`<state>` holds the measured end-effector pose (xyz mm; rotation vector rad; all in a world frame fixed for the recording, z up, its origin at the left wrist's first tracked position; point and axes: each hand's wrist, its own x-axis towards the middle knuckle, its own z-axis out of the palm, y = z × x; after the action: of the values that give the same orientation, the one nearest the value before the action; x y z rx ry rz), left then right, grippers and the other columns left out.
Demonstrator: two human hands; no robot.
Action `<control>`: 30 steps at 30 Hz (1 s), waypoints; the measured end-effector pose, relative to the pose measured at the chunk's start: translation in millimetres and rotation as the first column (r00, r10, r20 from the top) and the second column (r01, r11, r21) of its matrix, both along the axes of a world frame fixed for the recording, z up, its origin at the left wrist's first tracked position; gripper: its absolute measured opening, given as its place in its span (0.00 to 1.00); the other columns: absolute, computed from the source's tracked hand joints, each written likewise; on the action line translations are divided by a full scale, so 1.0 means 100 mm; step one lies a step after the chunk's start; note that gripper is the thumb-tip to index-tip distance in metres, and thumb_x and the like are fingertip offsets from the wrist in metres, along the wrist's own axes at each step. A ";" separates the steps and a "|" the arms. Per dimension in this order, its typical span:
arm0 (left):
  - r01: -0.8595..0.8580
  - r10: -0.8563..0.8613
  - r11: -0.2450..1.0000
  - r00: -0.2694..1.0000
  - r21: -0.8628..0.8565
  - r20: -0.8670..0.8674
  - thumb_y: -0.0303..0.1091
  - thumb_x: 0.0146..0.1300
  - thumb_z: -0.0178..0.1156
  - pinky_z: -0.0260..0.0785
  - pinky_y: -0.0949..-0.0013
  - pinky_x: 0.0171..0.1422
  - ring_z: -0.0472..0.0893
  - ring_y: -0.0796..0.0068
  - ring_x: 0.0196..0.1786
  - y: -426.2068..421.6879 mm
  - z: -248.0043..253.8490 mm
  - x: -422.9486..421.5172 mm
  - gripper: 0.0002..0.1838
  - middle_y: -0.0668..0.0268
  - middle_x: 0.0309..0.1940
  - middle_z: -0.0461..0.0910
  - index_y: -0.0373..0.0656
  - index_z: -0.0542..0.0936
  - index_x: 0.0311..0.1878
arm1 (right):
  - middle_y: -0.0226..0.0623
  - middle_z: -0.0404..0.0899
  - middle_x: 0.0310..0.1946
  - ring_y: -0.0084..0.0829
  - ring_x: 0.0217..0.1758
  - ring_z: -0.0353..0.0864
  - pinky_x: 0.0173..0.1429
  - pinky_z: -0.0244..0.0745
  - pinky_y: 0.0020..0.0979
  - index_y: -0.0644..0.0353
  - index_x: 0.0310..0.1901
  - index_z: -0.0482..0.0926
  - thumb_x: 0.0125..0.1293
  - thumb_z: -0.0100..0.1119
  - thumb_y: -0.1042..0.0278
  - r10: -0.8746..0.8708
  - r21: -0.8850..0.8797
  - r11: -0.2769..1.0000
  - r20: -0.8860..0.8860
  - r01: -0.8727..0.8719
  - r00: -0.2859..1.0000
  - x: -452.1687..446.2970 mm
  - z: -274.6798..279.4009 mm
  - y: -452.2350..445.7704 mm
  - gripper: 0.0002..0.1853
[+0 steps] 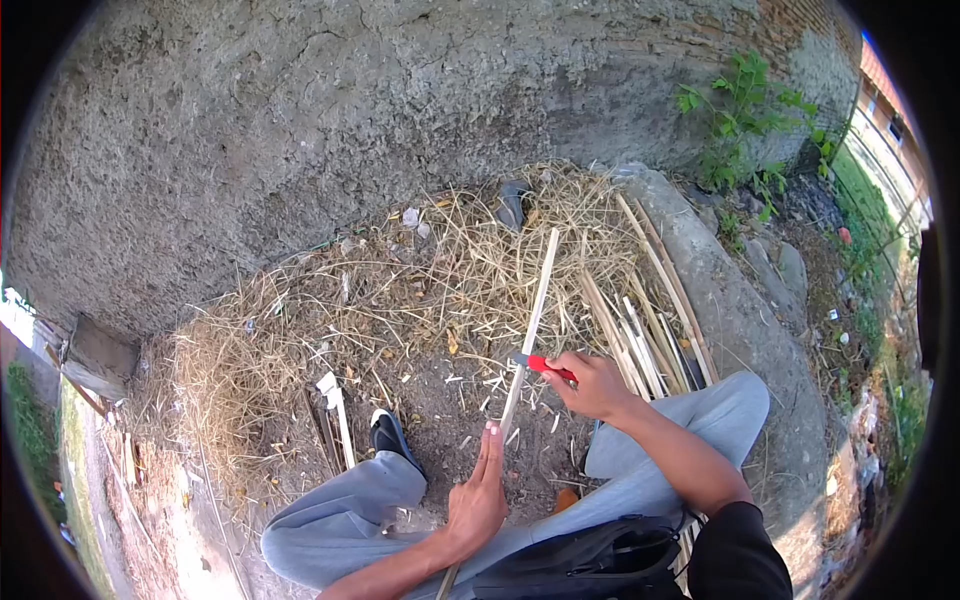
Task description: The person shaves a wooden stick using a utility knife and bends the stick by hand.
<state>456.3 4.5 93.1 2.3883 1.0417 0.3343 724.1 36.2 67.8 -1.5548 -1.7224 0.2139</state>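
My right hand [590, 385] is wrapped round the red handle of a knife [538, 363]. The grey blade lies across a long pale wooden strip [541, 290], which slants from between my legs up toward the wall. My left hand [477, 505] is on the lower part of the strip, its fingers pressed together along it; the thumb side is partly hidden. Pale shavings [490, 355] are scattered on the ground around the strip.
Several wooden strips [640, 345] lie at the right beside a concrete edge [740, 300]. More pieces [343, 425] lie near my left foot [390, 435]. Dry straw [300, 340] spreads below a rough wall [350, 120]. A dark stone [512, 203] and a green plant [735, 110] are farther back.
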 end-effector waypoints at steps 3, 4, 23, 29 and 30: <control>0.001 -0.001 1.000 0.998 -0.003 -0.069 0.18 0.54 0.52 0.75 0.59 0.24 0.84 0.45 0.36 -0.02 0.05 0.01 0.49 0.48 0.78 0.51 0.37 0.44 0.79 | 0.42 0.86 0.34 0.41 0.33 0.88 0.35 0.83 0.34 0.61 0.38 0.80 0.62 0.69 0.67 0.008 -0.019 1.000 -0.014 -0.008 1.000 0.00 0.00 0.00 0.09; 0.001 -0.001 1.000 0.998 -0.006 -0.071 0.18 0.54 0.52 0.75 0.59 0.24 0.84 0.45 0.36 -0.03 0.07 0.01 0.49 0.48 0.78 0.51 0.37 0.44 0.79 | 0.42 0.86 0.34 0.41 0.33 0.88 0.35 0.83 0.35 0.61 0.38 0.80 0.62 0.69 0.67 0.008 -0.020 1.000 -0.015 -0.008 1.000 0.00 0.01 0.00 0.09; -0.054 0.053 0.999 0.997 0.008 0.047 0.22 0.64 0.52 0.78 0.56 0.34 0.84 0.45 0.34 -0.02 -0.07 0.02 0.38 0.48 0.74 0.58 0.42 0.52 0.77 | 0.42 0.86 0.33 0.40 0.33 0.88 0.36 0.82 0.35 0.61 0.38 0.80 0.63 0.69 0.66 -0.005 -0.040 0.999 -0.006 0.005 1.000 0.00 0.03 -0.01 0.10; -0.160 0.267 0.859 0.950 -0.486 0.159 0.31 0.75 0.50 0.76 0.65 0.40 0.85 0.60 0.35 0.12 -0.06 0.00 0.20 0.48 0.47 0.84 0.34 0.68 0.66 | 0.42 0.86 0.31 0.40 0.30 0.87 0.33 0.80 0.36 0.59 0.40 0.80 0.65 0.67 0.63 -0.002 -0.103 0.995 0.013 0.003 1.000 0.04 0.03 -0.01 0.10; -0.139 0.315 0.788 0.928 -0.600 0.199 0.32 0.75 0.51 0.74 0.69 0.39 0.84 0.71 0.33 0.15 -0.08 0.00 0.17 0.50 0.45 0.85 0.32 0.72 0.61 | 0.42 0.86 0.31 0.40 0.30 0.87 0.33 0.80 0.36 0.59 0.40 0.80 0.65 0.67 0.63 -0.005 -0.100 0.995 0.014 0.006 1.000 0.05 0.03 -0.02 0.10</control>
<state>456.5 19.6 84.8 1.6133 1.1036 0.3758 729.6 34.4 70.9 -1.6368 -1.7412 0.2917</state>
